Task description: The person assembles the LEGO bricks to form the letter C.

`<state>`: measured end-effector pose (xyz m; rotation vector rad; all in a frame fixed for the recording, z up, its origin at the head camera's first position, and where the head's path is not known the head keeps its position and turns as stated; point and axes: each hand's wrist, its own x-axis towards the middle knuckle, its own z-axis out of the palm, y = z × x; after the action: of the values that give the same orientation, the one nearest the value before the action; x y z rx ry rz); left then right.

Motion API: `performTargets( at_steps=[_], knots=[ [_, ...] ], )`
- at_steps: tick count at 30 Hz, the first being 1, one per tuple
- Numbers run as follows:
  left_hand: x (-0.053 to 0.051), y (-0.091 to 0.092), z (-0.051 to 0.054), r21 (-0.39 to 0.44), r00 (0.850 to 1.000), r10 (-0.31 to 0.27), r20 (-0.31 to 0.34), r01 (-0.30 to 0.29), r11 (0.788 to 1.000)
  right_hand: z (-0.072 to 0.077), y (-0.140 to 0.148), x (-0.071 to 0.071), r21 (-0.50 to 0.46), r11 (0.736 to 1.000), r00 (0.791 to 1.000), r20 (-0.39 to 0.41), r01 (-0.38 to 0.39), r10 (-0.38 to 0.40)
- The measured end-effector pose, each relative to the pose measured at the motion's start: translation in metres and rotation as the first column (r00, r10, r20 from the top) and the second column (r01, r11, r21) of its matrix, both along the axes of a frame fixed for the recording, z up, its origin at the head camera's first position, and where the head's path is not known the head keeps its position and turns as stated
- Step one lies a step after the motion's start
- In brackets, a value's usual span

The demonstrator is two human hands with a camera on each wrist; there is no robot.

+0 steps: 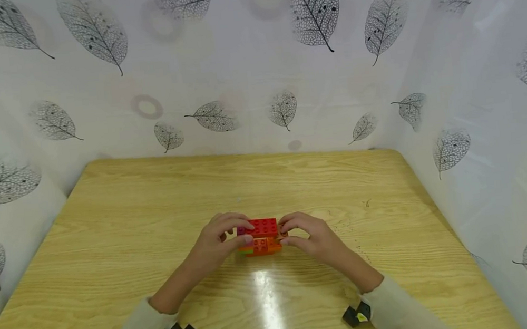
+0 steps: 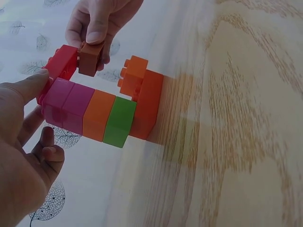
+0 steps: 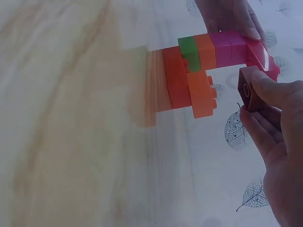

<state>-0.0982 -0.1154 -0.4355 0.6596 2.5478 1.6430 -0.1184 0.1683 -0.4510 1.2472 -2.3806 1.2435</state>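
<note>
Toy building bricks are joined into a stack standing on the table. An orange-red brick [image 2: 150,101] forms its base. One end rises in a column of green [image 2: 120,122], orange [image 2: 98,115] and magenta bricks [image 2: 75,108]. A red brick [image 1: 265,227] lies across the column's top and overhangs. At the base's other end sits a shorter orange brick [image 3: 200,93]. My left hand [image 1: 220,237] grips the stack's top around the red brick and column. Between thumb and fingers, my right hand [image 1: 310,232] pinches a small brown brick [image 2: 90,59] close to the red brick's overhanging end.
The wooden table [image 1: 152,196] extends around the stack on all sides. Behind it and along both sides hangs a white curtain [image 1: 235,72] printed with leaves. Small dark specks [image 1: 357,245] dot the tabletop right of the right hand.
</note>
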Motion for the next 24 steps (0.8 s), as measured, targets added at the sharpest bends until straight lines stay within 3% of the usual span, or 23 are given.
performTargets(
  at_steps=[11,24],
  knots=[
    [0.0,0.0,0.0,-0.005,1.0,0.015,0.004,-0.015,1.0,-0.003,-0.005,0.004,-0.041,0.999,0.999,0.048,0.022,-0.02],
    [0.0,0.0,-0.003,-0.007,0.999,0.03,-0.01,-0.03,1.0,-0.004,-0.01,0.007,-0.056,0.996,0.998,0.023,0.067,-0.066]
  ],
)
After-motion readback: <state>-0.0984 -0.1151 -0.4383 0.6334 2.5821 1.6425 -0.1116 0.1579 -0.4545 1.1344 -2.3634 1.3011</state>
